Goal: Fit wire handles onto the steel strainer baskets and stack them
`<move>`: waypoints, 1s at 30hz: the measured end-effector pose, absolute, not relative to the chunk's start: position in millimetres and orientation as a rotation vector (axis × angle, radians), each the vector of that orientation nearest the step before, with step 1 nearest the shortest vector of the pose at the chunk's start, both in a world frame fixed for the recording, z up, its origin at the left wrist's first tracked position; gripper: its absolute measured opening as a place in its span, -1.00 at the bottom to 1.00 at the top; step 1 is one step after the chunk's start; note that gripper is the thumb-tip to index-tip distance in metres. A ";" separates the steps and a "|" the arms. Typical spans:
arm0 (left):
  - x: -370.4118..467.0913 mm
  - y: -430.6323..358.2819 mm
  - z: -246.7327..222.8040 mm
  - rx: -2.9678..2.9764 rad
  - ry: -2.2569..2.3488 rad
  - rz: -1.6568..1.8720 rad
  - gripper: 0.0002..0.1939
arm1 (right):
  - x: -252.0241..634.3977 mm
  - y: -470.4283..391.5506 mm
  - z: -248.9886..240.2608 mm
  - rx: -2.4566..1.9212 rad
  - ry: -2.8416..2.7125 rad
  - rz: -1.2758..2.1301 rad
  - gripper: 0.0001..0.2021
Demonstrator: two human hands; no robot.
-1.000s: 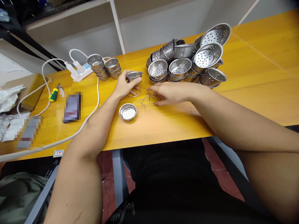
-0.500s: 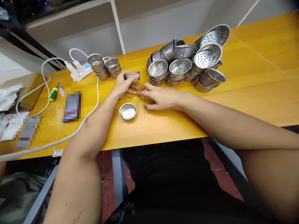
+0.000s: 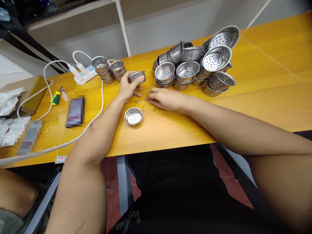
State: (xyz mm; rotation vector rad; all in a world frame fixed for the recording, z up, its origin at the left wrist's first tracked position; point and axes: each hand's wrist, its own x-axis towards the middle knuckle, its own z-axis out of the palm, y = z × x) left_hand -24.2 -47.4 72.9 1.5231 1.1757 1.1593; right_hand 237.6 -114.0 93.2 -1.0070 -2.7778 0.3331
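Yellow-varnished wood makes up the workbench (image 3: pixel 255 97), the biggest thing in view, and on its far side sits a heap of perforated steel strainer cups (image 3: pixel 195 66), nested and tipped over one another. Further left stand two short stacks of the same cups (image 3: pixel 109 69), beside a white power strip (image 3: pixel 81 73) whose cable loops toward the near edge. A single strainer cup (image 3: pixel 133 116) rests mouth-up just beside the left forearm.

The left hand (image 3: pixel 128 87) pinches another strainer cup (image 3: pixel 136 76) by the rim, thumb on the near side and fingers over the top, lifted clear of the wood and tilted. The right hand (image 3: pixel 165 98) lies low, its fingertips pressed together on a tangle of thin wire handles (image 3: pixel 143 101) spread on the bench between the two hands; which single wire it has, I cannot tell.

Judging from this, the wires look springy and interlocked, so separating one cleanly would call for a light pull along the bench rather than a lift, and holding the cup steady with its holes facing the right hand
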 end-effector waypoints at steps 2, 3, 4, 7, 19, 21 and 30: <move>-25.9 -46.2 68.7 1.562 1.165 1.143 0.14 | 235.0 -114.6 96.9 -1.060 -2.770 0.338 -0.71; -26.6 -45.7 66.8 1.581 1.156 1.134 0.16 | 234.0 -114.9 98.5 -1.083 -2.765 0.341 -0.74; -27.0 -45.5 65.2 1.600 1.146 1.126 0.18 | 233.2 -115.3 99.9 -1.104 -2.762 0.340 -0.75; -27.4 -44.8 61.1 1.651 1.123 1.125 0.20 | 232.2 -117.3 101.5 -1.126 -2.758 0.301 -0.75; -40.1 16.3 13.7 2.135 0.857 1.432 0.22 | 244.8 -104.1 87.2 -0.800 -2.609 0.243 -0.77; -41.4 19.9 10.9 2.169 0.823 1.453 0.19 | 249.7 -101.6 89.2 -0.713 -2.567 0.256 -0.79; -34.4 17.0 11.9 2.219 0.779 1.453 0.12 | 257.9 -109.1 101.4 -0.640 -2.181 0.509 -0.85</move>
